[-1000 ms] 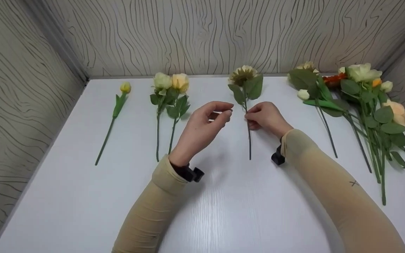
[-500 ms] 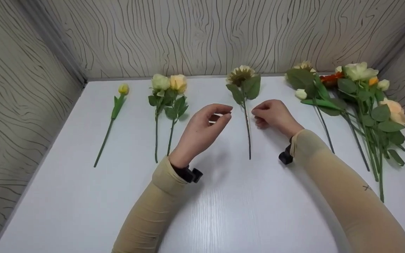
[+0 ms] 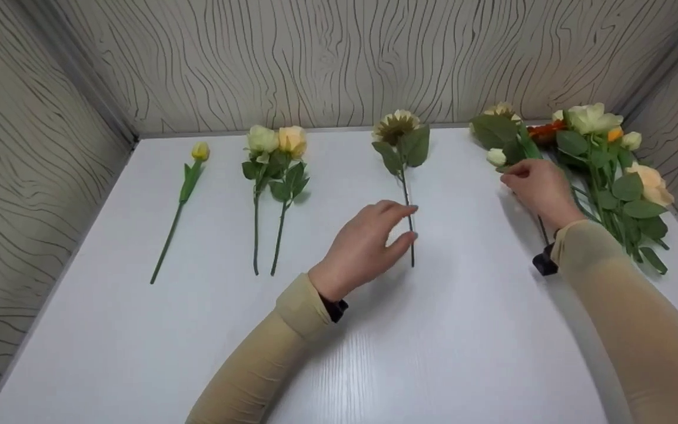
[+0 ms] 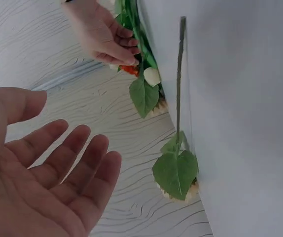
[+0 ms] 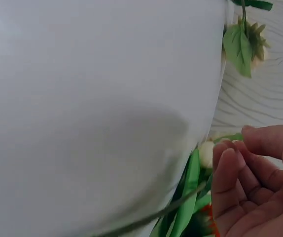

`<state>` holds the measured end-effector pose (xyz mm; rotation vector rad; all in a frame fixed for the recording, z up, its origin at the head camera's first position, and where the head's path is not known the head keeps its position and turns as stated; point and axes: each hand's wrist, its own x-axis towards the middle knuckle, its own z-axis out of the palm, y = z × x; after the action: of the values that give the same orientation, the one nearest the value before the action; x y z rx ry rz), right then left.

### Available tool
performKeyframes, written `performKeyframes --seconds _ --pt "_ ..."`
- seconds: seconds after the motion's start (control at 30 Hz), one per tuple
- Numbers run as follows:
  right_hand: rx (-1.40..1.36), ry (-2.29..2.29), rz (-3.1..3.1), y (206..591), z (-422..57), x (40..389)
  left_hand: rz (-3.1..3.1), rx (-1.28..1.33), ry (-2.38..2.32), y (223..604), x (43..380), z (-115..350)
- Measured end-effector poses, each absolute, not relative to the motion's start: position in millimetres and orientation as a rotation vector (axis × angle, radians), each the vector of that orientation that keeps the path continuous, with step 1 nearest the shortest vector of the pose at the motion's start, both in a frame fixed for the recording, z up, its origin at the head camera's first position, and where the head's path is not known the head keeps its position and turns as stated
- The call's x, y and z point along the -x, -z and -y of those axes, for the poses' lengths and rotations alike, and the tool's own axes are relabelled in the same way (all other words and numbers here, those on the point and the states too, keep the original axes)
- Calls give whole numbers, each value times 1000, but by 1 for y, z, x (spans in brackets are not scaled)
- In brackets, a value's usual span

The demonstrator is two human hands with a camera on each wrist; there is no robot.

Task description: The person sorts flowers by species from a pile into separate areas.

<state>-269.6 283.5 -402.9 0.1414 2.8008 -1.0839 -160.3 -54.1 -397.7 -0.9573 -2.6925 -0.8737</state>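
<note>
My left hand (image 3: 368, 247) hovers over the lower stem of a cream flower (image 3: 396, 126), thumb and fingers spread apart. In the left wrist view its fingers (image 4: 89, 158) are relaxed with nothing between them. That flower lies with its head at the table's back edge, its leafy underside showing. At the right, my right hand (image 3: 542, 191) is over the pile of flowers, beside a white tulip (image 3: 497, 156). Its fingers (image 5: 228, 168) are loosely bent and hold nothing in the right wrist view. A flower stem (image 5: 156, 215) runs below them.
A yellow tulip (image 3: 200, 151) lies at the left of the white table (image 3: 462, 341). Between it and the middle are a pale green rose (image 3: 263, 140) and a peach rose (image 3: 292, 141). The right-hand pile includes a large peach flower (image 3: 651, 184). A patterned wall (image 3: 315, 59) stands behind.
My right hand has let go of the cream flower's stem and moved right to the pile. My left hand has moved right and nearer, over that stem.
</note>
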Motion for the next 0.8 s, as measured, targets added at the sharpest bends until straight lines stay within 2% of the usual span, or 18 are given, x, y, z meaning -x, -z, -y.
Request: performKeyframes --seconds 0.2,0.4,0.6,0.8 --pt "-172 976 -2844 406 -313 265 2788 1300 444 410 150 19" --pt "-178 886 -2851 408 -326 266 2855 1390 57 416 156 -24" --pt "-203 857 -2814 411 -328 272 2978 1387 17 427 159 -57" --pt "-167 922 -2838 415 -324 277 3049 1420 154 424 156 -64"
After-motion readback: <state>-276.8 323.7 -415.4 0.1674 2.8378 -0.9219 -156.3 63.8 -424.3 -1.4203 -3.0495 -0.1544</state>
